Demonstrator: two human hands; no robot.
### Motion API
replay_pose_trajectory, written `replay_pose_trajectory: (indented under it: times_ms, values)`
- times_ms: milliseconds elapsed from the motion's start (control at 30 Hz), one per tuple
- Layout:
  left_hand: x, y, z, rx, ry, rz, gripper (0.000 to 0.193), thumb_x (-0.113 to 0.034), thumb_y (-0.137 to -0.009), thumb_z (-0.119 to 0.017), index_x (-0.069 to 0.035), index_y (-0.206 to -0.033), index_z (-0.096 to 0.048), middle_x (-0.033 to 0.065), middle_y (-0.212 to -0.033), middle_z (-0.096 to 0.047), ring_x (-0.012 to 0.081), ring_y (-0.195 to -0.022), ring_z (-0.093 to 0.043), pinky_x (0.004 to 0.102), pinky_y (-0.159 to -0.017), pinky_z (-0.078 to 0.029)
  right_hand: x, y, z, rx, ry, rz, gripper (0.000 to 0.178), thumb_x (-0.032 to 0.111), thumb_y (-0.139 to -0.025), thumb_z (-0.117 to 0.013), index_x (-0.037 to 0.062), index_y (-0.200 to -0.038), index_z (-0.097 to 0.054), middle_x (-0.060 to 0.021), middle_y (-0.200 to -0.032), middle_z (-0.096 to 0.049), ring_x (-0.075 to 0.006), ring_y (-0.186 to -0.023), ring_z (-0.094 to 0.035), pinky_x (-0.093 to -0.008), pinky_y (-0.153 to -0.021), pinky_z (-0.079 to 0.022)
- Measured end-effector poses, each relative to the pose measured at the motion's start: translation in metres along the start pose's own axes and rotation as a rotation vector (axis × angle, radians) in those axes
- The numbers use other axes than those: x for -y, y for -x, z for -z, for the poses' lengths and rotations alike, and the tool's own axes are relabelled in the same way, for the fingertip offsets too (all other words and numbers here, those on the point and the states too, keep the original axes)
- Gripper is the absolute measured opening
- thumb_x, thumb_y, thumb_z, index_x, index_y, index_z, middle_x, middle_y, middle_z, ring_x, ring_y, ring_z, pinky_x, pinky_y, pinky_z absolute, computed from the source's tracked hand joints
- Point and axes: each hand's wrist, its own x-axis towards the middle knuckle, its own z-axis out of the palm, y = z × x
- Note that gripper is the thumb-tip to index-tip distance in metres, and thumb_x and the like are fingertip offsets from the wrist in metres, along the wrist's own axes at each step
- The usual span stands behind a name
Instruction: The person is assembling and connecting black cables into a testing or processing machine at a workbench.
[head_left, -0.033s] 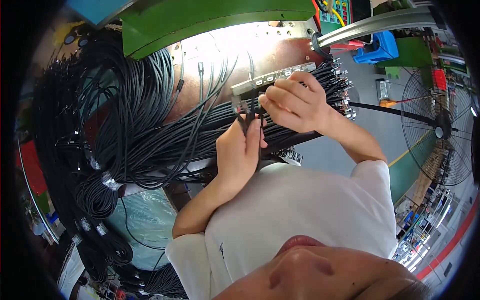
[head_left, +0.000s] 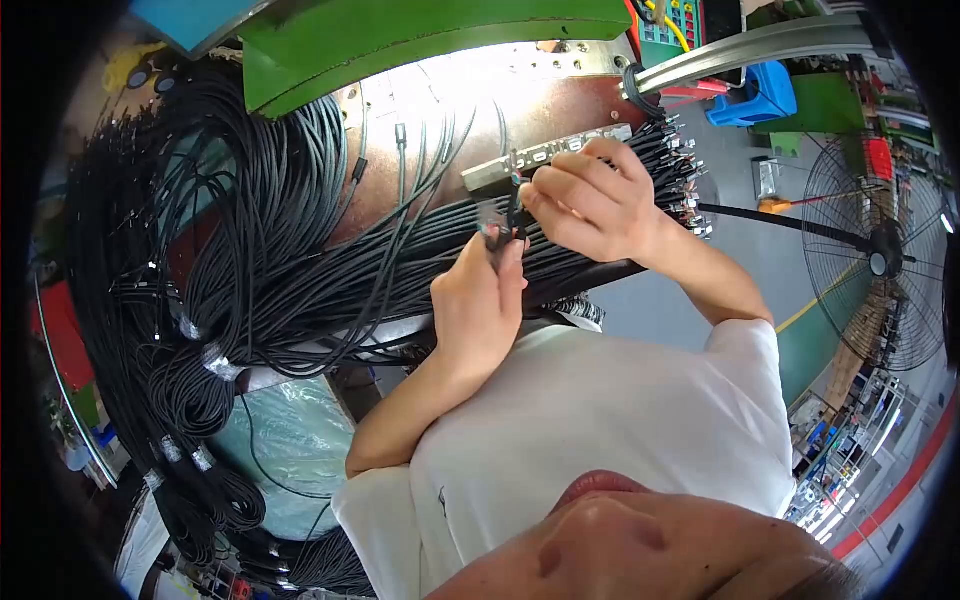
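My left hand [head_left: 478,300] is closed round a few black cables [head_left: 505,245], whose ends stick up past the thumb and are partly blurred. Just right of it, my right hand [head_left: 598,208] has its fingers curled in a pinch beside a cable end [head_left: 516,170] with a bare, coloured tip standing upright. The fingers hide just where they meet that cable. Behind both hands lies a pale metal bar [head_left: 487,178] with a row of small slots. A thick bundle of black cables [head_left: 400,275] runs across the bench beneath my hands.
Cable ends with metal tips [head_left: 685,165] jut out at the bench's right end. A green machine beam [head_left: 430,50] spans the far side above a bright light. Coiled cables [head_left: 285,170] hang at the left. A large fan [head_left: 885,262] stands at the right, near a blue stool [head_left: 765,95].
The cable end by my right fingertips now stands up higher against the slotted bar. The ends above my left hand have shifted slightly, and that hand has turned a little; my right hand is nearly unmoved.
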Motion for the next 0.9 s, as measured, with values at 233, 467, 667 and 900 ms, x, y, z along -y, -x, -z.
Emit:
replay_pose_trajectory:
  times_ms: [233, 467, 667, 900]
  values:
    - [-0.002, 0.004, 0.021, 0.002, 0.58, 0.165, 0.035, -0.025, -0.101, -0.035, 0.004, -0.099, -0.056, 0.0124, -0.079, -0.066, 0.0143, -0.063, -0.061, 0.0256, -0.063, -0.05, -0.017, 0.011, -0.018, 0.234, -0.76, -0.755, 0.01, 0.0, -0.079, -0.064, 0.0011, -0.085, -0.056, -0.0056, -0.089, -0.063, -0.0219, -0.079, -0.059, -0.0289, -0.069, -0.046]
    - [-0.003, -0.007, 0.01, 0.319, 0.883, 0.288, 0.038, -0.03, -0.101, -0.035, 0.003, -0.103, -0.053, 0.0117, -0.072, -0.062, 0.0134, -0.056, -0.057, 0.0227, -0.055, -0.046, -0.015, 0.012, -0.018, 0.365, -0.84, -0.916, 0.012, -0.003, -0.077, -0.063, -0.0005, -0.086, -0.055, -0.0086, -0.091, -0.063, -0.0196, -0.08, -0.059, -0.0281, -0.069, -0.046]
    - [0.001, -0.01, 0.008, 0.306, 0.872, 0.322, 0.039, -0.031, -0.101, -0.035, 0.002, -0.101, -0.054, 0.0112, -0.071, -0.062, 0.0127, -0.056, -0.057, 0.023, -0.054, -0.047, -0.015, 0.014, -0.018, 0.296, -0.834, -0.778, 0.012, -0.005, -0.075, -0.062, 0.0001, -0.081, -0.053, -0.0082, -0.091, -0.063, -0.0233, -0.081, -0.06, -0.0312, -0.071, -0.046]
    - [0.001, -0.01, 0.005, 0.318, 0.872, 0.348, 0.037, -0.03, -0.101, -0.037, 0.003, -0.101, -0.054, 0.0109, -0.069, -0.061, 0.0127, -0.055, -0.057, 0.0227, -0.053, -0.046, -0.01, 0.004, -0.015, 0.409, -0.545, -0.707, 0.012, -0.001, -0.075, -0.063, 0.0021, -0.08, -0.053, -0.009, -0.088, -0.063, -0.0295, -0.081, -0.061, -0.0351, -0.07, -0.048]
